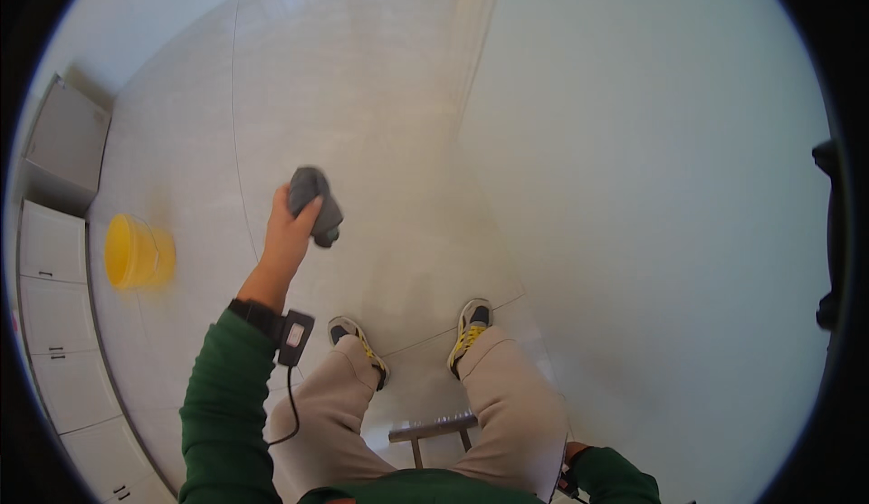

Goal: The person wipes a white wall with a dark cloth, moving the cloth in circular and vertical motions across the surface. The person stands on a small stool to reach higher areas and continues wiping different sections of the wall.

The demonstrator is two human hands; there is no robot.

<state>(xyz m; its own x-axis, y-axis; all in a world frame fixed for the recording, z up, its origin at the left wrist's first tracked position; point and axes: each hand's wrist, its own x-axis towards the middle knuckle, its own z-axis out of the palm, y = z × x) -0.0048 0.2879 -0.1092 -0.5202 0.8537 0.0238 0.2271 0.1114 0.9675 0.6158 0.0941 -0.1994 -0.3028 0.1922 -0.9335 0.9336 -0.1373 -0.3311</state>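
My left hand [290, 226] is shut on a bunched dark grey cloth [316, 202], held out ahead of me above the pale tiled floor. The cloth is folded into a wad, and my thumb presses on its near side. Low at the right, my right hand [576, 451] is down beside my right thigh. Only a small part of it shows past the trouser leg and green sleeve, so its fingers are hidden. A wooden stool [434, 428] is partly visible between my legs.
A yellow bucket [139, 251] stands on the floor [380, 131] at the left. Beyond it run white cabinets [71, 388] with dark handles and a grey box-shaped unit [68, 136]. A large pale wall [645, 198] rises close on my right. A cable hangs from my left wrist device [295, 339].
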